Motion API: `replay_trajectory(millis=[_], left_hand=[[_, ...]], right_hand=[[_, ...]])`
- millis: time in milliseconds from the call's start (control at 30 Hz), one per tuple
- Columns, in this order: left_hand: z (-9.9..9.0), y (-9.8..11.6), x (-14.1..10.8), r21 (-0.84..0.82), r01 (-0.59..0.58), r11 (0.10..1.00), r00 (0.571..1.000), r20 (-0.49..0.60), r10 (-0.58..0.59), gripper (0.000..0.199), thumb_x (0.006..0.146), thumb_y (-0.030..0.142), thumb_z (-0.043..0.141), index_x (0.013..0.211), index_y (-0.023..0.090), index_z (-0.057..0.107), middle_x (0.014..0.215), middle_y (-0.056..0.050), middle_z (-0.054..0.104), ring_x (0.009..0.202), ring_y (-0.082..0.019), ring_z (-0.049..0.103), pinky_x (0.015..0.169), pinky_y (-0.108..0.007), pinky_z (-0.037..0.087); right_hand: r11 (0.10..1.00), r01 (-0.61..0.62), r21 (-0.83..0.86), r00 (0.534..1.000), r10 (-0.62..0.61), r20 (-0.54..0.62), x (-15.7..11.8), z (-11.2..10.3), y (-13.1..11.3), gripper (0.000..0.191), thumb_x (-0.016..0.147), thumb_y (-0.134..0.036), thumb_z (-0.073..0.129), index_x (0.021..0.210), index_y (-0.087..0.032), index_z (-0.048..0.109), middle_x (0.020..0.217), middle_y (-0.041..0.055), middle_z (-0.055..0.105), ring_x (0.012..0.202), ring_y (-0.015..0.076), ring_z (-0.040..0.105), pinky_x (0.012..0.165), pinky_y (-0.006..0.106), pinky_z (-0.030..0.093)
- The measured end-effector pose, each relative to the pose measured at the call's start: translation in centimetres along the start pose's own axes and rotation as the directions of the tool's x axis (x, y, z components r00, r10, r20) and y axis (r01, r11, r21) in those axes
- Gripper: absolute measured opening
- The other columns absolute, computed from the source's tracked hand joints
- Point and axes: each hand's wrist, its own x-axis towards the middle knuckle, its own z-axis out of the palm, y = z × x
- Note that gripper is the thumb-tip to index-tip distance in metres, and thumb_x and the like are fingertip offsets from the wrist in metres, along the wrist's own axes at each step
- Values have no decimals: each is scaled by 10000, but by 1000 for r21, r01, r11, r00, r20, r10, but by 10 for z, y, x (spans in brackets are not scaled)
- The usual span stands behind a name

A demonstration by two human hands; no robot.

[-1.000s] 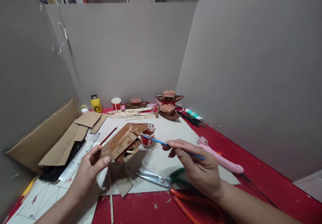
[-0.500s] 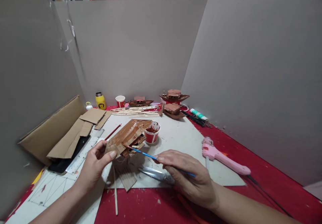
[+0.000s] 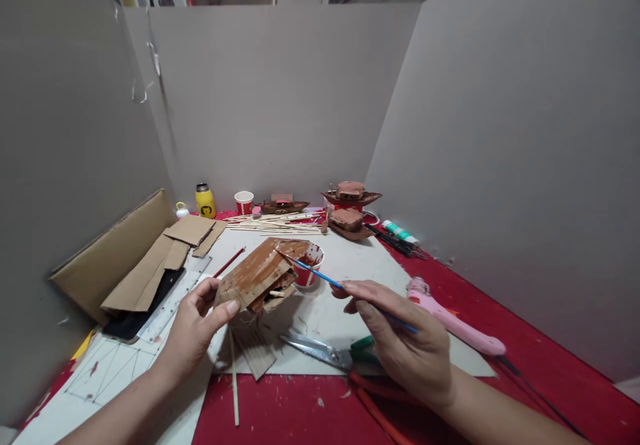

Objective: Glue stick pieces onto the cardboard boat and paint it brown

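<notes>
My left hand (image 3: 193,328) grips the near left end of a cardboard model (image 3: 257,268), thumb on top. Brown paint coats much of its upper face, and bare cardboard shows along the near edge. My right hand (image 3: 400,338) pinches a thin blue paintbrush (image 3: 320,275), whose tip is at the model's painted top. Just behind the model's right end stands a red and white paper cup (image 3: 310,275) with dark red-brown paint inside, partly hidden by the model and brush.
Scissors (image 3: 320,350) lie below my right hand. A pink glue gun (image 3: 460,322) is at right, cardboard pieces (image 3: 140,272) at left. Wooden sticks (image 3: 275,224), small brown boats (image 3: 350,222), another cup (image 3: 244,203) and a yellow bottle (image 3: 205,201) stand or lie farther back.
The brush tip has moved from the model's near edge up onto its painted top. My right hand has shifted right and slightly up, uncovering more of the scissors. My left hand still holds the model.
</notes>
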Motion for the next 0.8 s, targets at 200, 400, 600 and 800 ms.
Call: replay_trajectory(millis=[200, 400, 600, 800], left_hand=[[-1, -2, 0, 35, -16, 999, 1000, 9, 16, 396, 738, 507, 741, 945, 191, 621, 930, -44, 679, 900, -236, 601, 815, -343, 453], [1, 1, 0, 13, -10, 1000, 1000, -25, 11, 391, 712, 492, 753, 922, 190, 621, 928, -47, 686, 891, -236, 608, 821, -347, 458], [0, 2, 1, -27, 19, 999, 999, -51, -20, 416, 699, 500, 767, 939, 190, 628, 940, -45, 682, 907, -232, 603, 820, -333, 459], [0, 0, 2, -77, 43, 996, 997, -57, -47, 440, 704, 509, 774, 990, 208, 627, 963, -28, 680, 925, -219, 598, 818, -307, 464]], right_hand=[[996, 77, 38, 985, -82, 152, -1, 5, -7, 386, 935, -64, 563, 1249, -261, 672, 1028, 72, 787, 922, 194, 752, 796, 329, 638], [982, 176, 73, 933, -190, 306, 4, 6, -17, 355, 979, -111, 509, 1308, -194, 614, 1009, 116, 789, 957, 191, 754, 825, 291, 624], [999, 40, 22, 991, -43, 128, -2, -3, -7, 365, 928, -55, 556, 1213, -247, 680, 992, 73, 776, 903, 193, 740, 739, 310, 632], [995, -92, -36, 995, 90, -52, -1, -12, -2, 311, 931, -84, 577, 1141, -260, 725, 956, 46, 768, 759, 156, 716, 634, 259, 611]])
